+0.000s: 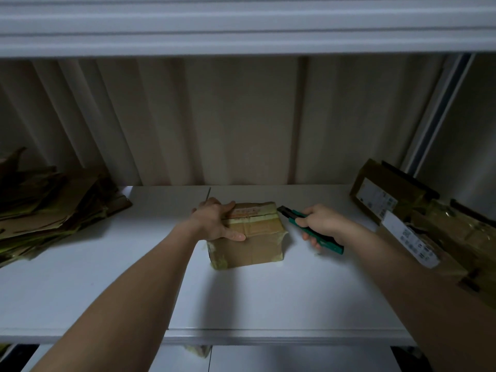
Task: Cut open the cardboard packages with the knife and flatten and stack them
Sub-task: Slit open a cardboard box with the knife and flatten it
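Observation:
A small taped cardboard package stands in the middle of the white shelf. My left hand grips its top left corner, thumb along the near top edge and fingers over the far edge. My right hand holds a green utility knife just right of the package. The knife's dark tip points at the package's upper right corner and is close to it; whether it touches I cannot tell.
Flattened cardboard lies piled at the shelf's left end. Several unopened packages with white labels are heaped at the right end. A corrugated wall stands behind, and another white shelf hangs overhead.

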